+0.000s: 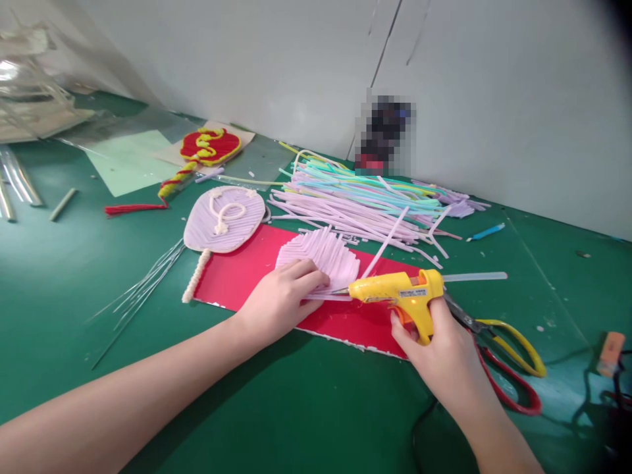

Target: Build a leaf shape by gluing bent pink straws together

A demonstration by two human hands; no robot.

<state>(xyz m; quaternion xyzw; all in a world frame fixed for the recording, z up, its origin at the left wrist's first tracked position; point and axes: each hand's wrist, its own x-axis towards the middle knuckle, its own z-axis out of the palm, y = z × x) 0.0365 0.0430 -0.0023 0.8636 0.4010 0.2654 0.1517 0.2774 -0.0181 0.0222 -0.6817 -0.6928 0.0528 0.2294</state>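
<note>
My right hand [447, 349] is wrapped round the grip of a yellow hot glue gun [395, 288], with fingers at its orange trigger. A clear glue stick [476, 276] pokes out of its back. The nozzle points left, close to the fingertips of my left hand [281, 296]. That hand is closed at the lower edge of a panel of lilac pipe cleaners [320, 253], pinching a lilac pipe cleaner [333, 297] there. Under the panel lies a red board [345, 329]. One loose lilac pipe cleaner [388, 240] slants up from the panel's right side.
A lilac fan [237, 224] with a cream handle overlaps the board's left end. Behind it lies a red and yellow fan [210, 146]. Bundled pipe cleaners [355, 197] fill the back. Scissors [513, 349] lie right, thin wires [148, 283] left. A cord [417, 428] runs below the glue gun.
</note>
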